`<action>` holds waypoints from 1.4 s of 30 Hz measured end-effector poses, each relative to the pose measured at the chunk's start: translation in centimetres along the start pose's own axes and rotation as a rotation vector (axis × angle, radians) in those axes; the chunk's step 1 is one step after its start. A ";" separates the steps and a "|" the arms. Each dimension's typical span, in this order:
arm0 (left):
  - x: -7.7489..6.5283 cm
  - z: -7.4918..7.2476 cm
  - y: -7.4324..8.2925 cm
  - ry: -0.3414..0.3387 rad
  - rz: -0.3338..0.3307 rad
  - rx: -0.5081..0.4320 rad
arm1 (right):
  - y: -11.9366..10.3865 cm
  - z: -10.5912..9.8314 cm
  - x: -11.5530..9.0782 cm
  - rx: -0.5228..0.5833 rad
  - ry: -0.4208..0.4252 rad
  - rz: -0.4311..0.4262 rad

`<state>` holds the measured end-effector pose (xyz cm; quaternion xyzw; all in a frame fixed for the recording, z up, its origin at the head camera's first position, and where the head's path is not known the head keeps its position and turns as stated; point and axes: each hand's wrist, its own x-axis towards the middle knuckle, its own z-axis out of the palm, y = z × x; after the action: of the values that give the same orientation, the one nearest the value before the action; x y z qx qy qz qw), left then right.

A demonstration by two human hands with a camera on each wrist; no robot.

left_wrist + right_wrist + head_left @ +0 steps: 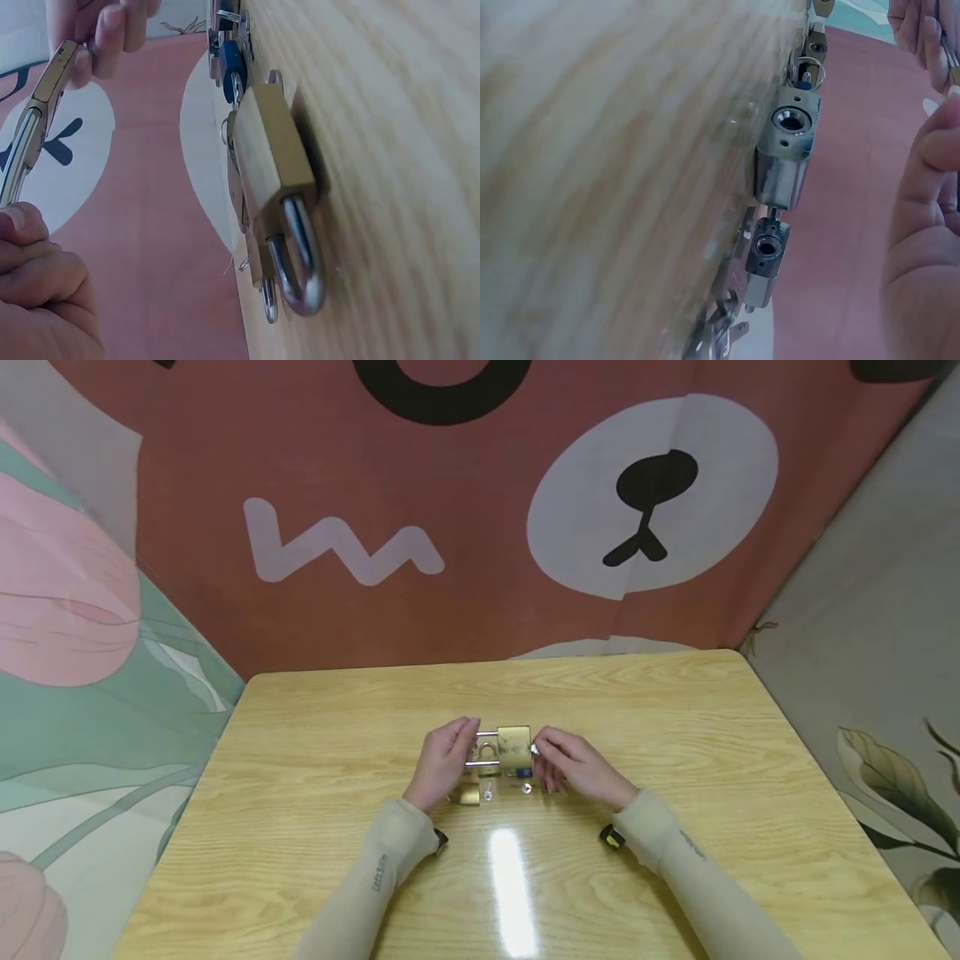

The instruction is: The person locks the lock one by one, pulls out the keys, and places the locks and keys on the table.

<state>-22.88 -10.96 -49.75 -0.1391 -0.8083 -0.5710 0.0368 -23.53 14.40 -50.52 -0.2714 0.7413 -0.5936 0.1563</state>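
Note:
A large brass padlock (514, 747) is held up over the table, lying sideways with its long silver shackle (483, 764) pointing left. My left hand (441, 766) grips the shackle's far end between thumb and fingers. At the opposite end of the padlock body, the thumb and fingers of my right hand (583, 767) pinch a small silver key (535, 749), mostly covered by the fingertips. Below the hands lie more locks: a smaller brass padlock (277, 142), a blue padlock (233, 71), and two silver-coloured padlocks, one larger (787, 142) and one smaller (767, 247).
Small keys (488, 792) on rings lie among the padlocks on the wooden table (315, 827). Another brass padlock (468, 795) lies close to the left wrist. A printed cloth (480, 627) hangs behind the table's far edge.

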 end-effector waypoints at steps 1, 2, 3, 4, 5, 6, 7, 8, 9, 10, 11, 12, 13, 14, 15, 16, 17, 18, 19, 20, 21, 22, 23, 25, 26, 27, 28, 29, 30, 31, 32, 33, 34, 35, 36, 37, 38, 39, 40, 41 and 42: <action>0.0 0.0 0.0 -0.002 -0.002 -0.005 | 0.0 0.1 0.0 -0.009 0.002 0.002; 0.0 0.0 0.0 -0.004 -0.002 -0.006 | 0.0 0.1 0.0 -0.017 0.006 0.003; 0.0 -0.1 0.0 -0.004 -0.003 -0.007 | -0.1 0.2 0.0 -0.024 0.008 0.003; 0.0 -0.1 0.1 -0.003 -0.007 -0.008 | -0.1 0.2 0.1 -0.033 0.011 0.003; 0.0 -0.2 0.1 -0.002 -0.011 -0.009 | -0.2 0.3 0.1 -0.041 0.012 0.003; -0.1 -0.2 0.1 -0.001 -0.015 -0.010 | -0.2 0.3 0.1 -0.047 0.012 0.005; -0.1 -0.3 0.2 0.000 -0.018 -0.011 | -0.3 0.3 0.1 -0.057 0.013 0.007; -0.2 -0.3 0.2 0.000 -0.018 -0.011 | -0.3 0.2 0.0 -0.064 0.010 0.009; -0.2 -0.4 0.3 -0.004 -0.017 -0.012 | -0.3 0.0 0.0 -0.069 0.006 0.009; -0.2 -0.4 0.4 -0.008 -0.014 -0.012 | -0.3 -0.1 -0.1 -0.075 0.000 0.010; -0.2 -0.4 0.5 -0.015 -0.011 -0.011 | -0.2 -0.4 -0.1 -0.075 -0.010 0.012; -0.2 -0.4 0.5 -0.023 -0.008 -0.009 | -0.2 -0.7 -0.2 -0.076 -0.018 0.012; -0.2 -0.4 0.6 -0.029 -0.007 -0.011 | -0.2 -1.1 -0.4 -0.073 -0.021 0.009; -0.2 -0.5 0.6 -0.028 -0.005 -0.004 | -0.1 -1.6 -0.6 -0.067 -0.019 0.010; -0.2 -0.6 0.7 -0.021 -0.002 0.000 | -0.1 -2.1 -0.8 -0.060 -0.011 0.008; -0.2 -0.8 0.7 -0.009 -0.001 0.006 | -0.1 -2.7 -1.0 -0.061 0.005 0.008; -0.2 -0.9 0.8 0.005 -0.004 0.009 | 0.0 -3.2 -1.3 -0.061 0.025 0.011; -0.2 -1.2 0.8 0.021 -0.005 0.008 | 0.0 -3.7 -1.5 -0.065 0.049 0.015; -0.2 -1.4 0.8 0.037 -0.006 0.007 | 0.0 -4.2 -1.7 -0.067 0.070 0.021; -0.2 -1.6 0.8 0.050 -0.005 0.010 | 0.0 -4.6 -1.9 -0.072 0.088 0.029; -0.2 -1.7 0.8 0.056 -0.003 0.006 | 0.0 -4.9 -2.0 -0.077 0.098 0.033; -0.2 -1.8 0.8 0.058 -0.004 0.002 | 0.0 -5.1 -2.1 -0.084 0.104 0.038; -0.2 -1.9 0.8 0.056 -0.008 -0.007 | 0.0 -5.2 -2.1 -0.086 0.103 0.045; -0.2 -1.9 0.8 0.054 -0.008 -0.012 | 0.0 -5.3 -2.0 -0.083 0.099 0.051; -0.2 -1.9 0.9 0.052 -0.009 -0.018 | 0.0 -5.2 -2.0 -0.083 0.101 0.056; -0.2 -1.9 0.9 0.052 -0.011 -0.024 | 0.0 -5.2 -1.9 -0.085 0.105 0.059; -0.3 -1.8 0.9 0.052 -0.012 -0.027 | 0.0 -5.1 -1.8 -0.091 0.111 0.060; -0.3 -1.8 1.0 0.052 -0.014 -0.030 | 0.0 -5.1 -1.8 -0.102 0.120 0.059; -0.3 -1.7 1.0 0.054 -0.018 -0.027 | 0.0 -5.0 -1.7 -0.115 0.128 0.054; -0.4 -1.6 1.0 0.056 -0.023 -0.032 | 0.0 -5.0 -1.6 -0.136 0.136 0.049; -0.4 -1.5 1.1 0.057 -0.030 -0.034 | 0.0 -5.0 -1.5 -0.159 0.143 0.042; -0.4 -1.5 1.1 0.059 -0.037 -0.037 | -0.1 -5.0 -1.4 -0.183 0.146 0.034; -0.5 -1.4 1.1 0.061 -0.045 -0.037 | -0.1 -5.0 -1.3 -0.210 0.148 0.029; -0.5 -1.4 1.1 0.063 -0.052 -0.040 | -0.1 -5.1 -1.1 -0.235 0.148 0.024; -0.5 -1.4 1.1 0.066 -0.057 -0.041 | -0.2 -5.1 -0.9 -0.260 0.144 0.021; -0.5 -1.4 1.0 0.067 -0.056 -0.045 | -0.3 -5.2 -0.8 -0.281 0.139 0.020; -0.6 -1.4 1.0 0.066 -0.053 -0.045 | -0.3 -5.2 -0.6 -0.300 0.132 0.021; -0.6 -1.4 1.0 0.065 -0.047 -0.043 | -0.3 -5.3 -0.3 -0.319 0.128 0.026; -0.6 -1.4 0.9 0.064 -0.040 -0.039 | -0.3 -5.3 -0.1 -0.334 0.122 0.034; -0.6 -1.4 0.9 0.063 -0.032 -0.035 | -0.3 -5.4 0.2 -0.348 0.116 0.043; -0.6 -1.5 0.8 0.061 -0.028 -0.035 | -0.2 -5.5 0.6 -0.361 0.108 0.058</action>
<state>-22.25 -12.18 -48.64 -0.1110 -0.7986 -0.5894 0.0513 -26.95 18.39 -48.91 -0.2413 0.8506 -0.4599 0.0818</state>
